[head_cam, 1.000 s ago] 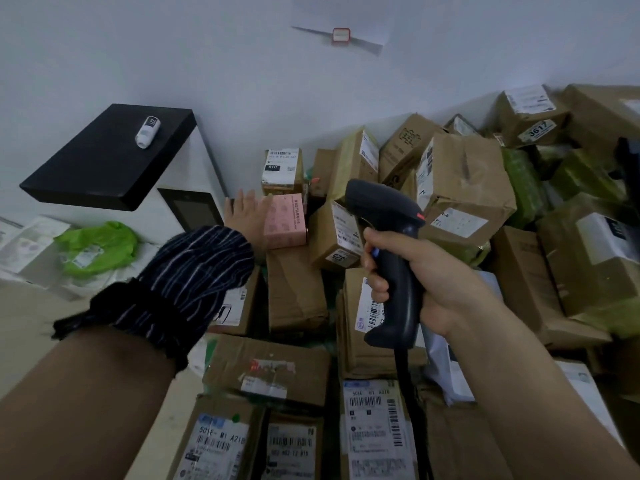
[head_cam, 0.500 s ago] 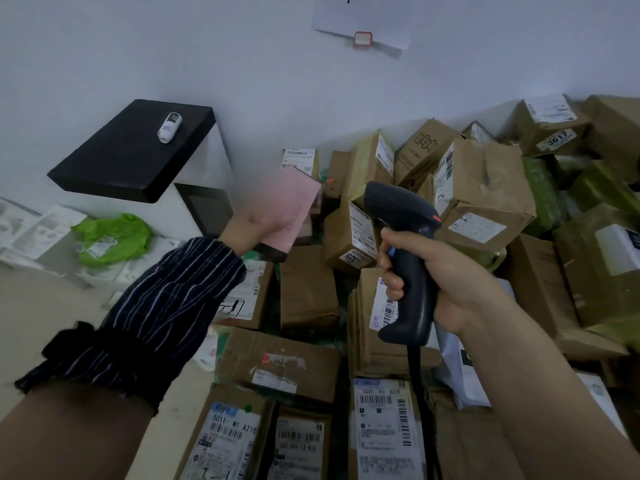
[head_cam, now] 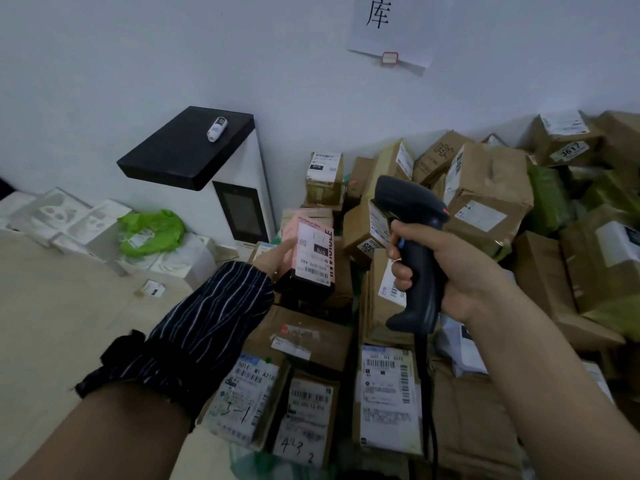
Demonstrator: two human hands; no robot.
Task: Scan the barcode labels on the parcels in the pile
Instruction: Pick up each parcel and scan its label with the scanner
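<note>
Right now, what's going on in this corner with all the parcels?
A person is scanning parcels from a heap of brown cardboard boxes against the white wall. The left hand, in a dark striped sleeve, holds up a small pink box with its white barcode label turned toward the camera. The right hand grips a black pistol-style barcode scanner, raised beside the pink box but pointing away from its label, so no scan of it is evident.

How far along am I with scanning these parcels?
Nothing shows which parcels are already scanned. In hand: your left hand holds a small pink box lifted off the pile, its white barcode label facing you, while your right hand grips the black handheld scanner, whose head points past the box, not yet at it. Left: seemingly most of the pile of brown cardboard parcels.
</note>
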